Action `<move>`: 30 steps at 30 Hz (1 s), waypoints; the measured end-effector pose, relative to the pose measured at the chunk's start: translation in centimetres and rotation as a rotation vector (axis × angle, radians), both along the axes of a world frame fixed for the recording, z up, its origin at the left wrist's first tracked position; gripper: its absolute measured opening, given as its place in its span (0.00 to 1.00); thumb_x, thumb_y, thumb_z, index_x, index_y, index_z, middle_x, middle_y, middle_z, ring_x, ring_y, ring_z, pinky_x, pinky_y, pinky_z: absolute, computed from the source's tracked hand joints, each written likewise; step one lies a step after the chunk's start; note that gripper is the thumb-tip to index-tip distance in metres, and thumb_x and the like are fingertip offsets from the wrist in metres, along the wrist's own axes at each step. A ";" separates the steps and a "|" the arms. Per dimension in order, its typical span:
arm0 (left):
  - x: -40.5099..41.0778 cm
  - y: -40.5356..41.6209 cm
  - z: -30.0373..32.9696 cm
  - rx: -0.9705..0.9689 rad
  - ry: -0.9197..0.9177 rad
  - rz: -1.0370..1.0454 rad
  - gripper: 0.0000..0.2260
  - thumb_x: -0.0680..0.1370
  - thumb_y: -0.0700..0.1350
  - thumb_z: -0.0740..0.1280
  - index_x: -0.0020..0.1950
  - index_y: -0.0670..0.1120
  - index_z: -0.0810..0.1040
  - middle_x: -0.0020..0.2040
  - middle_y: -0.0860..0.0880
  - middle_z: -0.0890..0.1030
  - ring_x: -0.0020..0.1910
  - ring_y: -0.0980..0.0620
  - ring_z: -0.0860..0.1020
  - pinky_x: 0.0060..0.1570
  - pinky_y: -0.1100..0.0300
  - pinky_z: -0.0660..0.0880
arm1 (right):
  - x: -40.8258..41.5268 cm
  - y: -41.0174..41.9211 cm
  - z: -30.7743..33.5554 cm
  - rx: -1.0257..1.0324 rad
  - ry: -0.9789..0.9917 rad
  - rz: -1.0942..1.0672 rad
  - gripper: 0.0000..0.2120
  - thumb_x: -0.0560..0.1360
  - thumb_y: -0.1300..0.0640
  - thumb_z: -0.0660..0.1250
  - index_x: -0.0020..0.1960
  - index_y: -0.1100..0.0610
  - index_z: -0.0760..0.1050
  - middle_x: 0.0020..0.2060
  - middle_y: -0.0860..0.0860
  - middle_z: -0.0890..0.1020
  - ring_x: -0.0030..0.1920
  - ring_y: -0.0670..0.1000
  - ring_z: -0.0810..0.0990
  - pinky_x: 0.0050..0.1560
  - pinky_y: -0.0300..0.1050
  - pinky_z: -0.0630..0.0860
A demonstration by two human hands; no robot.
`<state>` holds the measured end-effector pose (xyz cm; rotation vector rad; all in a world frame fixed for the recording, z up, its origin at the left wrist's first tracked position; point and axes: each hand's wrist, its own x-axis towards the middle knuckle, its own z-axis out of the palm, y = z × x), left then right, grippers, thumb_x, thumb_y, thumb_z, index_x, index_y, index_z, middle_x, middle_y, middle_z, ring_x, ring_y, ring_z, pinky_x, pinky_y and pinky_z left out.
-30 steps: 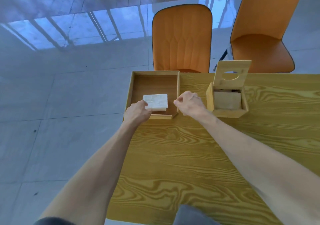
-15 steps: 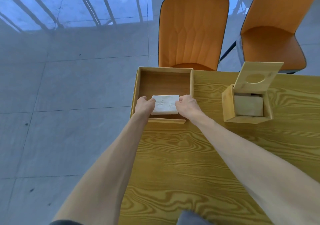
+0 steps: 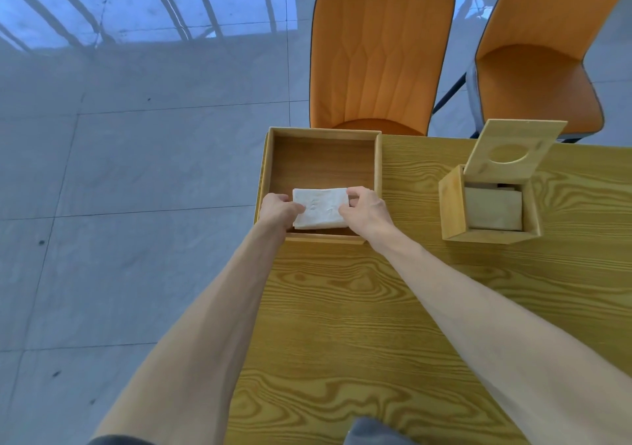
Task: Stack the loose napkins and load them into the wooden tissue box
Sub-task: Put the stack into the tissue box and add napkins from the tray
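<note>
At frame centre, an open tray (image 3: 377, 167) sits on the table (image 3: 359, 308) at its left edge. Inside the tray, near its lower wall, lies the napkin stack (image 3: 319, 208), between the left hand (image 3: 278, 209) and right hand (image 3: 367, 209). Right of the tray stands the tissue box (image 3: 453, 205), its lid (image 3: 513, 152) tilted up behind it. 2 chairs (image 3: 379, 51) stand beyond the table, at the upper right.

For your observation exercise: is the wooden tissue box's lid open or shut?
Open. The lid tilts up from the back edge of the tissue box, exposing napkins inside.

Dining area: wood-grain table (image 3: 393, 308), orange upholstered chairs (image 3: 379, 51), glossy tiled floor (image 3: 136, 171).
</note>
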<state>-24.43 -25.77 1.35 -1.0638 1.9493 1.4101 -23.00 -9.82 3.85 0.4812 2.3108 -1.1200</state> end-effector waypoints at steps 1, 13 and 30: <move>0.0 -0.2 -0.1 0.006 -0.003 -0.010 0.26 0.75 0.35 0.73 0.72 0.39 0.72 0.67 0.40 0.77 0.65 0.42 0.77 0.65 0.46 0.75 | 0.0 0.0 -0.1 -0.016 -0.010 -0.009 0.25 0.78 0.59 0.62 0.74 0.54 0.65 0.66 0.54 0.76 0.63 0.55 0.76 0.61 0.49 0.75; 1.7 -1.6 1.7 0.095 0.248 -0.380 0.10 0.76 0.39 0.72 0.56 0.48 0.80 0.58 0.48 0.82 0.55 0.51 0.79 0.49 0.61 0.74 | 0.0 1.7 -0.9 -0.016 0.174 0.176 0.35 0.72 0.59 0.72 0.76 0.50 0.62 0.61 0.50 0.78 0.59 0.52 0.77 0.60 0.51 0.76; 2.6 -1.7 0.7 -0.122 0.419 -0.611 0.14 0.74 0.38 0.73 0.58 0.51 0.81 0.55 0.52 0.83 0.56 0.51 0.79 0.56 0.51 0.78 | 1.1 2.5 -1.1 0.267 0.490 0.435 0.14 0.75 0.57 0.70 0.61 0.50 0.78 0.52 0.51 0.84 0.50 0.53 0.82 0.47 0.47 0.78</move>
